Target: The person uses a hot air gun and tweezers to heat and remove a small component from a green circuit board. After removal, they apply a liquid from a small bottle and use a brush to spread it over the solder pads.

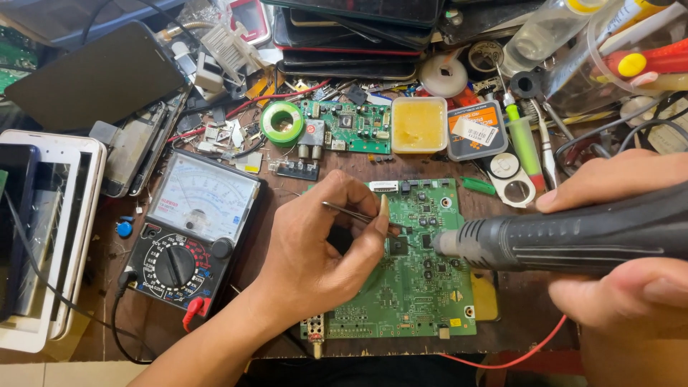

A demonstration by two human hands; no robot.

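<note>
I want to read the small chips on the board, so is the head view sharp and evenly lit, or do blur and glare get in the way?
Head view: the green circuit board is sharp and evenly lit; mild glare on the multimeter window; the right hand and hot-air tool loom large and slightly soft at the edge; the left hand holding tweezers shadows the board's left part.

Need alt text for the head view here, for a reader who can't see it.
A left hand holds metal tweezers over a green circuit board while the right hand aims a black hot-air tool at it. An analog multimeter, solder spool and flux tub sit on the cluttered workbench.
</note>
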